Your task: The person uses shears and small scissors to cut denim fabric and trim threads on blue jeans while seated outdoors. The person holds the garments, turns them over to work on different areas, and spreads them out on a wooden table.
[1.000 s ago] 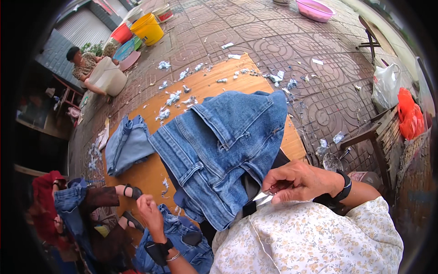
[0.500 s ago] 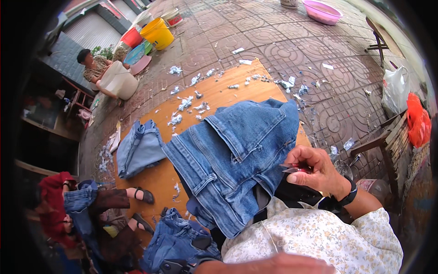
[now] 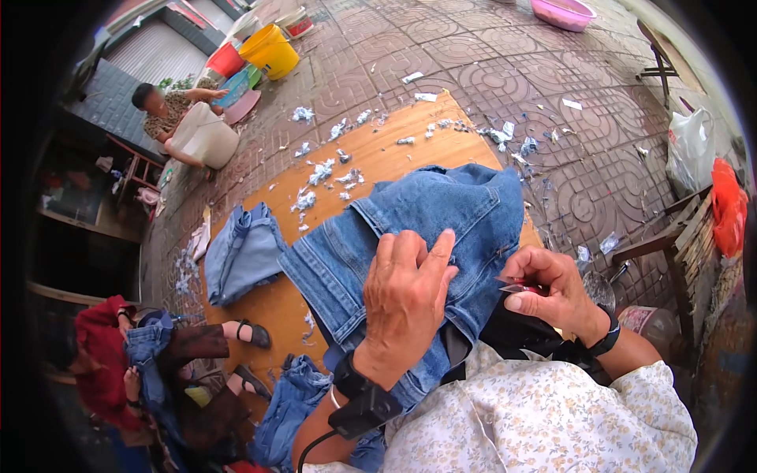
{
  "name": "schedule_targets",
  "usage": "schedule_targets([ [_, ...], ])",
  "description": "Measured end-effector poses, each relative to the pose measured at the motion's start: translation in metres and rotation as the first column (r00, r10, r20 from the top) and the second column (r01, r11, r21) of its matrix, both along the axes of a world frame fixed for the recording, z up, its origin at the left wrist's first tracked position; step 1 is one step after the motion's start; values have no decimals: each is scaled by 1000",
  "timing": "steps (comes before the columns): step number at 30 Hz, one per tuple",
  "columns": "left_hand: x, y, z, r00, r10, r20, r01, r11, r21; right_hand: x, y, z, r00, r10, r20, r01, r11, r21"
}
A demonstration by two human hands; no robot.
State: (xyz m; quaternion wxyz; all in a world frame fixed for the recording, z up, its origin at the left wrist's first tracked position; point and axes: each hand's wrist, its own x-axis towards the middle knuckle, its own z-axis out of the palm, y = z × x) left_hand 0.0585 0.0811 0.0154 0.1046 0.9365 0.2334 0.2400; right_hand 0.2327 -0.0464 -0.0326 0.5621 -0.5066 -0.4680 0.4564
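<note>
Blue denim jeans (image 3: 339,244) lie in front of me, spread over my lap and the wooden board (image 3: 441,118). My left hand (image 3: 406,296) is open, back upward, its fingers stretched over the jeans near a pocket; whether it presses on the cloth I cannot tell. At the right edge of the jeans, my right hand (image 3: 552,288) is closed around small red thread snips (image 3: 520,285). Their two pointed blades stick out leftward, apart at the tips, close to the denim. The palm side of my left hand is hidden.
Folded light jeans (image 3: 244,254) and bluish thread scraps (image 3: 319,172) lie on the board. At the lower left a co-worker in red (image 3: 102,355) handles denim. A wooden stool (image 3: 670,244) with a red bag stands at right. Another person sits by a white bucket (image 3: 206,135).
My left hand has risen from the lower edge and now lies over the jeans. My right hand stays near the same spot with the snips. The person by the bucket has stretched out an arm.
</note>
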Motion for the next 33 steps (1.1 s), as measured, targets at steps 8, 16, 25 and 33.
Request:
schedule_targets([
  [8,-13,1,-5,808,259,528,227,690,-687,3,0,-4,997,-58,-53,58,998,9],
  [16,-55,-6,-2,842,391,373,14,674,-739,6,9,13,995,-12,94,7,999,48],
  [25,-34,-4,-14,948,246,203,-161,918,-363,-9,42,37,968,82,239,-120,981,150],
  [33,-42,-20,-5,905,316,285,-42,732,-680,-15,107,86,653,559,511,-620,782,-62],
])
